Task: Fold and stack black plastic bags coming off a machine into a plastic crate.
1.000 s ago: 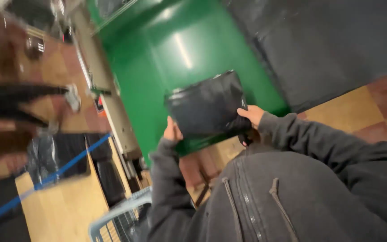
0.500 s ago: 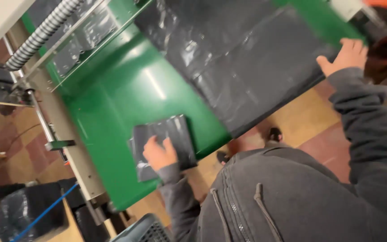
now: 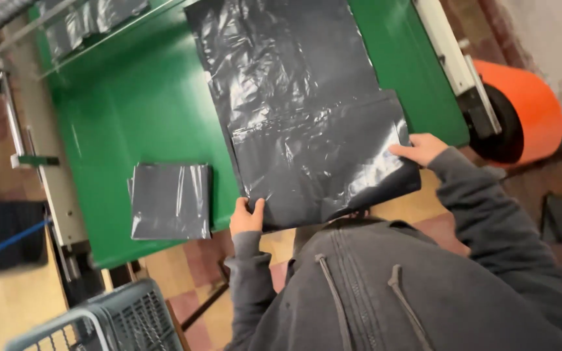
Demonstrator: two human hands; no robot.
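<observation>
A large black plastic sheet (image 3: 294, 97) lies flat on the green table (image 3: 131, 110), its near end hanging over the table's front edge. My left hand (image 3: 246, 216) pinches the sheet's near left corner. My right hand (image 3: 419, 148) grips its near right edge. A folded stack of black plastic bags (image 3: 170, 200) rests on the green surface to the left of my left hand, apart from it. My grey hooded sleeves fill the lower part of the view.
An orange cylinder (image 3: 521, 110) stands at the table's right end beside a white rail (image 3: 453, 65). A grey plastic crate (image 3: 99, 322) sits at the lower left. A metal frame (image 3: 40, 162) runs along the table's left side. The floor has tan and red tiles.
My left hand let go of the folded stack and moved right onto the big sheet's corner. My right hand came down to the sheet's near right edge. The view shifted right.
</observation>
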